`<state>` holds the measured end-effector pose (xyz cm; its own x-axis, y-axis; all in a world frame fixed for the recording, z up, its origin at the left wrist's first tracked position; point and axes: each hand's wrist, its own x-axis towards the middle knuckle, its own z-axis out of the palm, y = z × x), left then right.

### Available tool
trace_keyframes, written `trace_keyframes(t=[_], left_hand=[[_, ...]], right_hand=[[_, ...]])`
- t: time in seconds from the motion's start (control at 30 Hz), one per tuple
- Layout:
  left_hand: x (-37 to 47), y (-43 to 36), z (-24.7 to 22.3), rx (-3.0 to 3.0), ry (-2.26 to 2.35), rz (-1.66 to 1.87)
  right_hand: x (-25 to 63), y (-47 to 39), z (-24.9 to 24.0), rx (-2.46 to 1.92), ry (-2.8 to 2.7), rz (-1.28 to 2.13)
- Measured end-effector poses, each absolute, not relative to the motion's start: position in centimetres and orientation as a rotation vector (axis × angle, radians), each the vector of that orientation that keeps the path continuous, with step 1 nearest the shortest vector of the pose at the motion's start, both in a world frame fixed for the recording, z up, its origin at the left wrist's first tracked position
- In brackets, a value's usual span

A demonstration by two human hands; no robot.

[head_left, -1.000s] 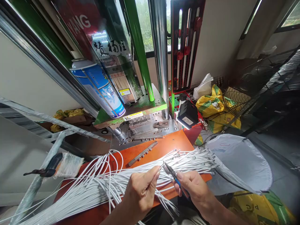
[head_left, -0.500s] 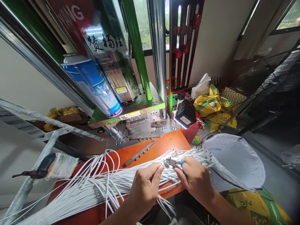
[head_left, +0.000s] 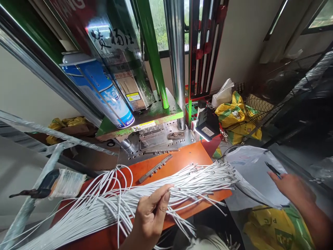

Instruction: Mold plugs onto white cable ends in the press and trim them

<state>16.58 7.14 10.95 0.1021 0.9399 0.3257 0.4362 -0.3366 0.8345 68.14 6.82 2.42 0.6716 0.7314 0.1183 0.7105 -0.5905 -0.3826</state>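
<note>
My left hand (head_left: pixel 152 213) is raised in front of the bundle of white cables (head_left: pixel 145 194), thumb and forefinger pinched. What sits between the fingertips is too small and too hidden to make out. Off to the right, my right hand (head_left: pixel 293 189) is closed around cutting pliers (head_left: pixel 272 169) with a blue handle, slightly blurred. The plier jaws point up and left over a white bag (head_left: pixel 249 163) spread open on a hoop. Many cable ends (head_left: pixel 221 173) with small metal tips lie at the bundle's right end.
Cables rest on an orange board (head_left: pixel 192 156), near a notched metal bar (head_left: pixel 156 168). Behind stands a green-framed press (head_left: pixel 145 121) bearing a blue spray can (head_left: pixel 100 90). A lit black lamp (head_left: pixel 206 125) stands right of it. Yellow-green sacks (head_left: pixel 278 225) lie at lower right.
My right hand has swung right with the pliers, from the cable ends to above the white bag. My left hand has drawn a little left and down, still pinched.
</note>
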Motion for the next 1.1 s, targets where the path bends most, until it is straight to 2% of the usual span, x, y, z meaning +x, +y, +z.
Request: trace_keyframes(t=[0.1, 0.17, 0.33, 0.43, 0.53, 0.63, 0.83, 1.1], left_hand=[[17.4, 7.4, 11.1, 1.755, 1.268, 1.109], [18.0, 7.4, 11.1, 1.699, 1.226, 1.064], [19.7, 7.3, 11.5, 1.631, 1.162, 0.949], [20.2, 7.1, 12.1, 1.58, 1.119, 0.877], [20.0, 7.1, 12.5, 1.45, 1.128, 0.796], [19.4, 7.1, 12.5, 1.258, 1.208, 0.768], [18.8, 7.5, 11.8, 1.117, 1.228, 0.776], [18.8, 8.2, 10.9, 1.172, 1.173, 0.758]], right_hand=[[64.8, 5.4, 3.1, -2.544, -0.985, 0.405], [59.9, 5.0, 4.4, -2.102, -1.092, 0.55], [45.9, 6.1, 9.6, -1.356, -1.466, 0.957], [41.3, 7.2, 11.8, -1.054, -1.612, 1.024], [40.1, 7.9, 12.3, -1.013, -1.671, 1.044], [40.6, 8.2, 11.5, -1.092, -1.831, 0.91], [42.1, 7.8, 9.9, -1.182, -2.202, 0.177], [42.4, 8.2, 10.2, -1.176, -2.307, -0.039]])
